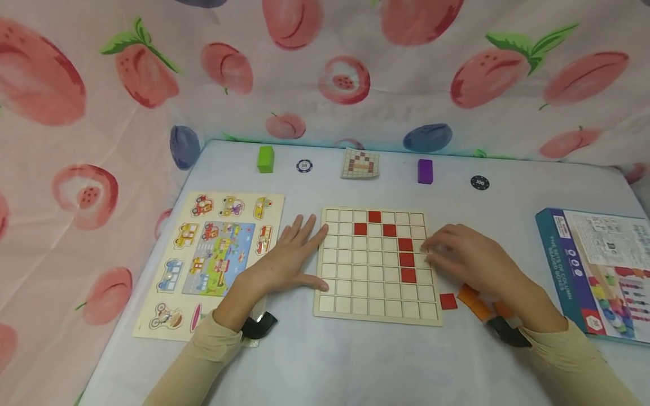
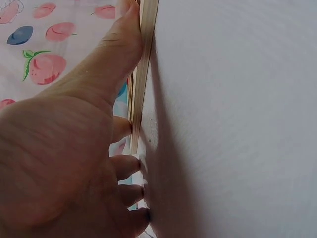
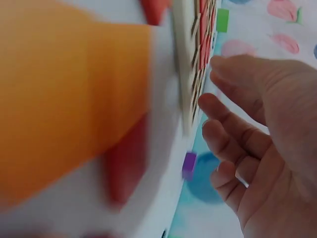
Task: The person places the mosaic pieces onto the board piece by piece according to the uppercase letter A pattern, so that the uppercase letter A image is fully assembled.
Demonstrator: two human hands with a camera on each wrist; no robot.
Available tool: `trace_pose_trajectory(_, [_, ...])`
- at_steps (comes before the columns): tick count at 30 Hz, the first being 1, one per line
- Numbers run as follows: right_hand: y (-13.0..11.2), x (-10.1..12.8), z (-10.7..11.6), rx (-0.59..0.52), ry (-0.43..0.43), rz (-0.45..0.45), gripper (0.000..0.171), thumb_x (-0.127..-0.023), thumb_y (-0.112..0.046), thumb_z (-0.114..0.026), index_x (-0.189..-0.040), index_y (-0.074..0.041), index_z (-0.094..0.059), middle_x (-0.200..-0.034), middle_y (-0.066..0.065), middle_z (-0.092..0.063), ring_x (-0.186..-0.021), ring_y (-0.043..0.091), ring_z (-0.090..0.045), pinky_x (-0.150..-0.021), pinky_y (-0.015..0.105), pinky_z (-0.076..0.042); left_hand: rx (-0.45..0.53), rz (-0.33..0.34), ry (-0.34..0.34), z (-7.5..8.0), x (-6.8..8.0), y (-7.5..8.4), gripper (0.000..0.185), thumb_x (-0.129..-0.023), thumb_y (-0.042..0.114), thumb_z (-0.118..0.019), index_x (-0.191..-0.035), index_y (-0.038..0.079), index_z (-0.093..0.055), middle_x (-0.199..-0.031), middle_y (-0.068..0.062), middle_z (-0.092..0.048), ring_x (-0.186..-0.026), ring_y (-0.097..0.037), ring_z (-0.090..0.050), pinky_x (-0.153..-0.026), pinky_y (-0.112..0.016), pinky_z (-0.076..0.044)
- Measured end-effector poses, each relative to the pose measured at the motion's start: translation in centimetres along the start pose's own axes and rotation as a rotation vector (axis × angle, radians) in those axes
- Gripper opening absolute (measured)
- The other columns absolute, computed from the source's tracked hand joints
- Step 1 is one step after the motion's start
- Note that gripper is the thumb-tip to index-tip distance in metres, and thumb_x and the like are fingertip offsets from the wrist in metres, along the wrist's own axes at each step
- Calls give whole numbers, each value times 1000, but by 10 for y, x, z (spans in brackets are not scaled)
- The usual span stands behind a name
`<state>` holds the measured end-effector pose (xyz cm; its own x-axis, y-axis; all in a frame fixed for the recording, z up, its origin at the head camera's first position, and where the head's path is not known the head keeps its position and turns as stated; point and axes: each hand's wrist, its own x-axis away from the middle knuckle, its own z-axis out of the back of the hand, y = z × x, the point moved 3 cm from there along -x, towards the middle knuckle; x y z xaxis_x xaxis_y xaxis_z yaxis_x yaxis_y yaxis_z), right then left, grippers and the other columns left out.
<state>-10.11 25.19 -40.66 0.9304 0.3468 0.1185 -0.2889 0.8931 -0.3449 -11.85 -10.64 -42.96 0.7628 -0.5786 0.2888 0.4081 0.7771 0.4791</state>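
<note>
A square wooden grid board (image 1: 359,289) lies at the middle of the table, with several red square tiles (image 1: 407,260) set in its upper and right cells. My left hand (image 1: 276,262) is spread at the board's left edge, thumb and index finger touching its rim; the left wrist view shows the thumb (image 2: 130,34) against the wooden edge. Over the board's right edge hovers my right hand (image 1: 474,256), fingers loosely bent and a gap between thumb and fingers. In the right wrist view nothing shows between its fingertips (image 3: 207,103). A loose red tile (image 1: 448,301) and orange tiles (image 1: 474,303) lie below that hand.
A pattern card (image 1: 360,163) lies behind the board, between a green block (image 1: 266,159) and a purple block (image 1: 425,171). Two round chips, one blue-white (image 1: 304,166) and one black (image 1: 479,182), lie there too. A vehicle puzzle (image 1: 218,259) is left, a box (image 1: 569,270) right.
</note>
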Motion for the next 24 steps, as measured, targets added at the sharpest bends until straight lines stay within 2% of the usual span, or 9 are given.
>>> trace_pose_trajectory(7, [21, 43, -6, 6, 27, 24, 33, -89, -40, -87, -118, -28, -78, -118, -3, -75, -99, 14, -62, -89, 43, -62, 7, -2, 13, 0, 1, -1, 119, -86, 59, -82, -173, 15, -14, -181, -16, 4, -168, -41, 11, -138, -60, -6])
trace_pose_trajectory(12, [21, 62, -10, 0, -2, 25, 40, -79, -53, -92, -114, -39, -77, -119, -10, -73, -103, 10, -61, -90, 41, -64, 4, -1, 13, 0, 1, -1, 119, -86, 59, -82, -173, 16, -14, -181, -16, 3, -168, -41, 10, -138, -60, -6])
trace_pose_trajectory(19, [13, 66, -12, 42, -11, 57, 35, -76, -43, -96, -106, -40, -79, -113, -15, -74, -103, 10, -64, -88, 42, -65, 2, 7, 15, -1, 0, -1, 118, -86, 59, -82, -173, 16, -15, -181, -15, 3, -168, -40, 10, -138, -60, -6])
trace_pose_trajectory(22, [12, 64, -10, 59, -13, 43, 36, -76, -42, -96, -107, -38, -79, -109, -16, -75, -98, 7, -62, -85, 37, -64, 4, 9, 13, -1, 0, 0, 118, -86, 60, -82, -173, 16, -15, -181, -15, 3, -168, -40, 10, -138, -59, -6])
trace_pose_trajectory(24, [11, 61, -7, 60, 11, 42, 36, -76, -39, -97, -107, -36, -79, -104, -15, -74, -92, 6, -60, -80, 30, -62, 7, 6, 10, -1, 0, 0, 118, -86, 60, -82, -173, 17, -14, -181, -15, 3, -168, -40, 10, -138, -59, -6])
